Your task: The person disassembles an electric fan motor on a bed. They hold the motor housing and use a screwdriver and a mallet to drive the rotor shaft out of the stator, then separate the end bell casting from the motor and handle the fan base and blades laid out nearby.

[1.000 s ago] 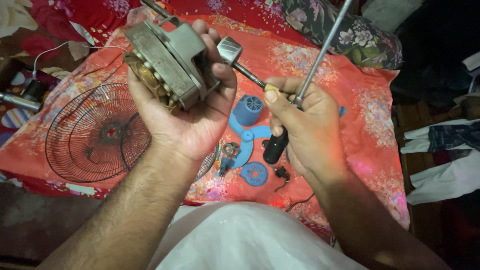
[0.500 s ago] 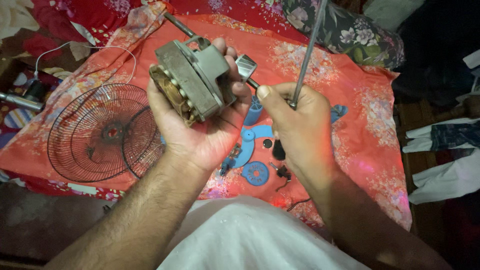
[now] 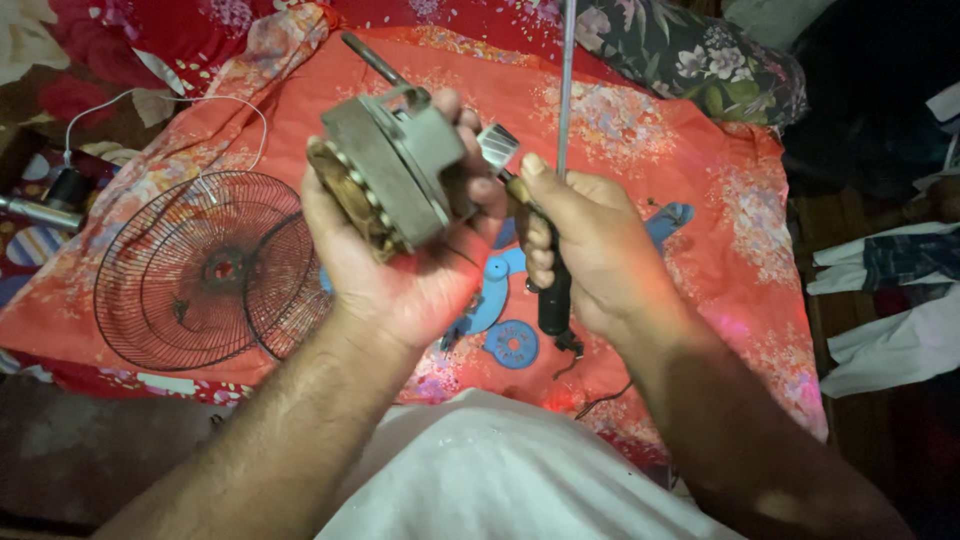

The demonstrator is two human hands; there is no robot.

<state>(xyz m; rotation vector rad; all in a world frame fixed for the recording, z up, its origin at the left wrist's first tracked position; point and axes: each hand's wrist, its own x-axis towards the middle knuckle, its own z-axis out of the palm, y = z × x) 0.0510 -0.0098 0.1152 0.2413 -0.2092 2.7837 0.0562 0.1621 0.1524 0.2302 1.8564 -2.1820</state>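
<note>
since the earlier frame the left hand point(image 3: 400, 270) has turned the fan motor point(image 3: 385, 185) a little, and the right hand point(image 3: 585, 250) has come closer to it. in the head view, the left fingers grasp the motor above the orange cloth point(image 3: 700, 200). the right fingers are clenched around a small hammer point(image 3: 548, 285) and 1 thin metal rod point(image 3: 566, 90). 2 wire fan guards point(image 3: 205, 270) lie at the left, and blue plastic parts point(image 3: 505, 320) are under the hands.
</note>
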